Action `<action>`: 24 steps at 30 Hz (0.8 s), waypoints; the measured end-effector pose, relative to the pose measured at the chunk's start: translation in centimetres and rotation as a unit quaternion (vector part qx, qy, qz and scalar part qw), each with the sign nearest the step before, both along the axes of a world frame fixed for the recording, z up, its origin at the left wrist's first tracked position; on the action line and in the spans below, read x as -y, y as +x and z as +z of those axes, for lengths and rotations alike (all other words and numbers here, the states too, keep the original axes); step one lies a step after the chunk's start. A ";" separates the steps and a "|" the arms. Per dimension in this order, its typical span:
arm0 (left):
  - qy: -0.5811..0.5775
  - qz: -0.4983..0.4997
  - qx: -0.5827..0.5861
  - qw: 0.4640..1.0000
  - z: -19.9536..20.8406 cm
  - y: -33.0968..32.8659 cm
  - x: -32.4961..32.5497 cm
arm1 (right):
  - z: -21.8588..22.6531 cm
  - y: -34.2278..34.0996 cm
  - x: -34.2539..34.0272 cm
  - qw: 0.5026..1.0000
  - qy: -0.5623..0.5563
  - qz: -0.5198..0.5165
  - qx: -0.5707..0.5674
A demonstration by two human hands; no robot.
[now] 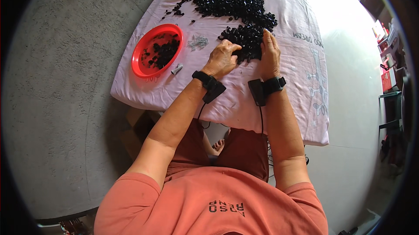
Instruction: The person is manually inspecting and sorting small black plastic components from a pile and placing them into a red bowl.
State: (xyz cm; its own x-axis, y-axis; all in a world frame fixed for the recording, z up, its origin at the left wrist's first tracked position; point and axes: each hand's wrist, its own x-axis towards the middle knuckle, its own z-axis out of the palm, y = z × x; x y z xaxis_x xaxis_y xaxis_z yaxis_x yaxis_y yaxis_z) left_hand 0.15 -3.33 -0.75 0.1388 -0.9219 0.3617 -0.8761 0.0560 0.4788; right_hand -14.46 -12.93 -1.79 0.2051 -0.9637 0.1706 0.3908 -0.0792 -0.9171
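Small shiny black pieces lie in a heap (245, 39) on the cloth-covered table in front of me; their exact kind is too small to tell. My left hand (221, 58) rests at the heap's near left edge, its fingers bent, with forefinger and thumb apart against the pieces. Along the right edge of the same heap stands my right hand (270, 55), on its side with the fingers stretched out. Both hands appear to hold nothing, and the heap's near part sits between them. Each wrist wears a black strap with a small box.
A larger spread of black pieces (227, 1) runs to the far side, joining the heap. At left stands a red basin (136, 56) partly filled with black pieces. Beside it lie small clear or silvery bits (198, 42) and a small grey tube-like object (176, 69).
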 end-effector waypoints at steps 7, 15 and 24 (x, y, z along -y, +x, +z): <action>-0.006 0.013 -0.026 1.000 -0.3 0.7 -0.8 | 0.3 0.2 -0.7 0.990 0.005 0.141 -0.026; -0.016 0.039 -0.058 0.997 -0.2 0.6 -0.8 | -0.4 -0.5 0.8 0.983 0.093 -0.031 0.154; -0.012 0.015 -0.073 0.997 1.0 -1.6 -0.5 | -0.1 0.2 0.1 0.985 0.116 0.004 0.131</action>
